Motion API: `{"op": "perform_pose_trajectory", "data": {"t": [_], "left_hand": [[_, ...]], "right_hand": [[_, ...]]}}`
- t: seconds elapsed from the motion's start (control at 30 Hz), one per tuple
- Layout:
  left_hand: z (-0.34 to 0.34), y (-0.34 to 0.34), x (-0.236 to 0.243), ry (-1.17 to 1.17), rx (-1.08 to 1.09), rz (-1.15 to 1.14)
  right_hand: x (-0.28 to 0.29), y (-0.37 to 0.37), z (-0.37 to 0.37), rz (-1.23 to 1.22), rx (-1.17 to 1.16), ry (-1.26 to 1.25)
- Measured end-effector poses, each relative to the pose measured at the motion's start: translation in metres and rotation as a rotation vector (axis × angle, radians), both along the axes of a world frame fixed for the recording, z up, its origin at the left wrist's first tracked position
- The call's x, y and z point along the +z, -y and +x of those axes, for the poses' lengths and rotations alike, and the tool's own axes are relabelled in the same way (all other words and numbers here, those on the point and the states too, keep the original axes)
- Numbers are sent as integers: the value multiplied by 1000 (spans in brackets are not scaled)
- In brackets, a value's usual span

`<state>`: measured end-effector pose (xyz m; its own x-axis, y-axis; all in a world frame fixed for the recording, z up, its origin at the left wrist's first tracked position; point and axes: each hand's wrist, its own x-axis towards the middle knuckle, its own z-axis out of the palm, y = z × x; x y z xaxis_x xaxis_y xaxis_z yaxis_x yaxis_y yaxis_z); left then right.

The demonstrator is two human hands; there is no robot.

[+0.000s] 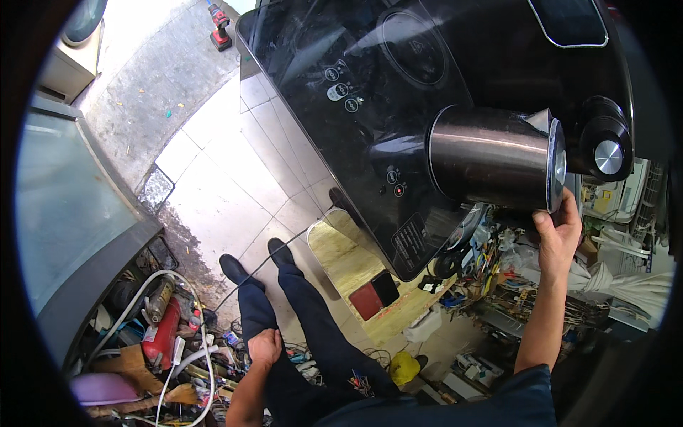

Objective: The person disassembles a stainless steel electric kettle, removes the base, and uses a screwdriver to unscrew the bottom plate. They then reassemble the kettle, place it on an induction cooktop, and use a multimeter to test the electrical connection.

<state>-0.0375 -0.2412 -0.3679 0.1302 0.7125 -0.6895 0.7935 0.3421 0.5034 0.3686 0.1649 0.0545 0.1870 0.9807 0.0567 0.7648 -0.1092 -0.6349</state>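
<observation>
My right hand (559,233) is closed at the handle side of a dark brushed-metal kettle (491,153), with the thumb near its lower edge; the handle itself is mostly hidden. The kettle is at the right part of a black glass-topped appliance (356,153) that has round touch buttons, one of them lit red. Whether the kettle's base touches the glass I cannot tell. A round ringed plate (414,48) is set in the same top. My left hand (265,347) rests on my thigh, fingers curled in, with nothing visible in it.
A dark cylinder with a silver cap (608,156) stands right of the kettle. Below the appliance is a wooden board (341,249) with a red-brown case (366,302). Tools and parts crowd the lower right. A red extinguisher (161,334) and hoses lie lower left; a drill (220,32) sits far off.
</observation>
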Motion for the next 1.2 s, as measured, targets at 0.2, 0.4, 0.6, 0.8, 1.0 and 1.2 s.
{"op": "perform_pose_trajectory", "data": {"t": [0.2,0.4,0.6,0.8,1.0,1.2], "left_hand": [[6,6,-1,-7,-18,0],[6,1,3,-11,-28,-28],[7,1,3,-21,-48,-28],[5,0,5,-26,-37,-11],[2,0,4,-17,-36,-13],[2,-6,7,-26,-32,15]], "right_hand": [[1,-2,-2,11,-40,8],[-4,-4,5,-111,-41,28],[-5,-5,-9,-107,-31,-113],[-9,2,-14,-43,-60,-121],[-3,12,5,28,-80,-205],[22,28,-19,17,-52,-156]]}}
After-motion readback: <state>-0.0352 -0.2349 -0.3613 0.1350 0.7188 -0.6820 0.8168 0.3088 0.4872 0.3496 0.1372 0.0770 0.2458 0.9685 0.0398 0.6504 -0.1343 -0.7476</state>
